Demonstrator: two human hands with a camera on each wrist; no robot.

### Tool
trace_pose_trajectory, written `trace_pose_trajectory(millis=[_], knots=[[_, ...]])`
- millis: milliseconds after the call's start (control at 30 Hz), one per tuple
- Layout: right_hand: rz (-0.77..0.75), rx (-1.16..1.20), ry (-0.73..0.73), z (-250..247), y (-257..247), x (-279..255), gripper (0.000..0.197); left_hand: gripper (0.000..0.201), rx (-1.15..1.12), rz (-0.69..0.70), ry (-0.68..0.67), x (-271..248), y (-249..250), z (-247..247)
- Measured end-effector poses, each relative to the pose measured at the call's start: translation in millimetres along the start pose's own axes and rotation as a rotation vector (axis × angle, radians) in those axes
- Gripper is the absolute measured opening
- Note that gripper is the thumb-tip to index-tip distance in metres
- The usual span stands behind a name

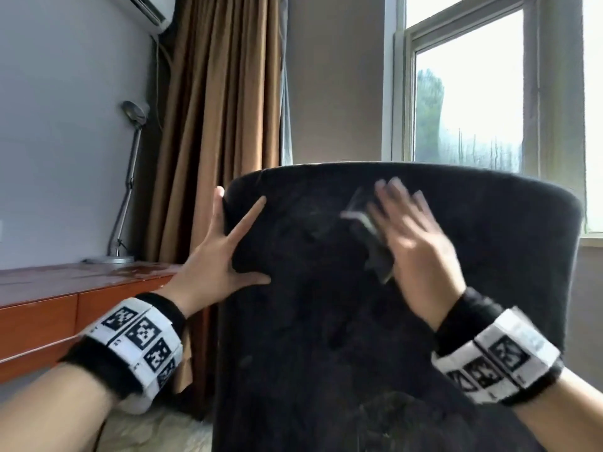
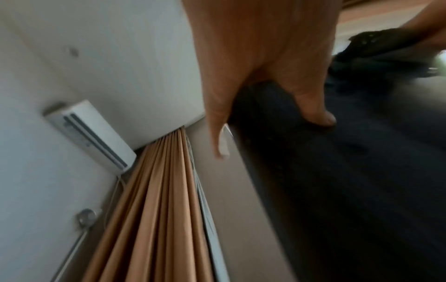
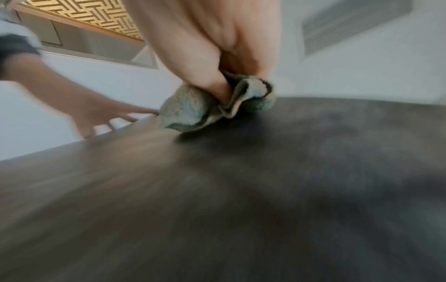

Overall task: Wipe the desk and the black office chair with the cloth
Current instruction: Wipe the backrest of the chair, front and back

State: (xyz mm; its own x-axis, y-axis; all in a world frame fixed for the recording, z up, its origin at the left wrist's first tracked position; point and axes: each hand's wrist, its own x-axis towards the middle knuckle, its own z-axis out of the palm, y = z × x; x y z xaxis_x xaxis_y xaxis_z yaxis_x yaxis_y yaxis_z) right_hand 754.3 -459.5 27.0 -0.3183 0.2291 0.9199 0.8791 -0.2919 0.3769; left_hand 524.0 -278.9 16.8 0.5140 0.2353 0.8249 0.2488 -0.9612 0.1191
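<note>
The black office chair point(image 1: 326, 321) faces me with its fuzzy backrest filling the middle of the head view. My left hand point(image 1: 222, 252) braces its left edge with fingers straight and splayed: thumb and index finger lie on the front, and the other fingers reach behind the edge. In the left wrist view the left hand point(image 2: 260, 57) straddles the same chair point(image 2: 362, 190) edge. My right hand point(image 1: 411, 236) presses a bunched grey cloth point(image 1: 372, 236) against the upper backrest and is blurred. The right wrist view shows the thumb and fingers of my right hand point(image 3: 212, 38) pinching the cloth point(image 3: 193, 108) on the chair point(image 3: 241, 190).
The reddish wooden desk point(image 1: 49, 288) runs along the left wall, with a silver desk lamp point(image 1: 130, 177) on it. Brown curtains point(image 1: 222, 125) hang behind the chair. A window point(image 1: 473, 93) is at the right and an air conditioner point(image 1: 146, 8) is high on the wall.
</note>
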Motion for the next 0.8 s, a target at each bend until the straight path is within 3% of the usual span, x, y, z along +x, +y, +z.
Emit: trace_pose_trajectory(millis=[67, 133, 233, 300, 400, 500, 600, 700, 800], knots=[[0.085, -0.034, 0.048, -2, 0, 15, 0.044, 0.118, -0.118, 0.029, 0.049, -2, -2, 7], [0.131, -0.025, 0.047, 16, -29, -3, 0.043, 0.12, -0.103, 0.065, 0.055, -2, -5, 8], [0.018, -0.057, -0.156, 42, -79, -63, 0.053, 0.123, -0.034, 0.031, -0.016, -3, -6, 7], [-0.057, -0.111, -0.331, 38, -85, -83, 0.058, 0.124, -0.006, 0.02, -0.053, -6, -4, 9], [-0.069, -0.116, -0.411, 20, -74, -77, 0.072, 0.126, 0.015, 0.087, -0.037, -12, 0, 13], [-0.076, -0.029, -0.443, 11, -69, -82, 0.066, 0.127, 0.126, 0.155, -0.044, -19, 5, 14], [-0.088, -0.025, -0.426, 13, -67, -106, 0.057, 0.122, 0.265, 0.183, -0.119, -24, 11, 8], [-0.074, -0.063, -0.304, 22, -64, -134, 0.045, 0.123, 0.334, 0.195, -0.149, -26, 14, 4], [-0.065, 0.03, -0.206, 24, -62, -148, 0.046, 0.12, 0.347, 0.186, -0.133, -26, 16, 4]])
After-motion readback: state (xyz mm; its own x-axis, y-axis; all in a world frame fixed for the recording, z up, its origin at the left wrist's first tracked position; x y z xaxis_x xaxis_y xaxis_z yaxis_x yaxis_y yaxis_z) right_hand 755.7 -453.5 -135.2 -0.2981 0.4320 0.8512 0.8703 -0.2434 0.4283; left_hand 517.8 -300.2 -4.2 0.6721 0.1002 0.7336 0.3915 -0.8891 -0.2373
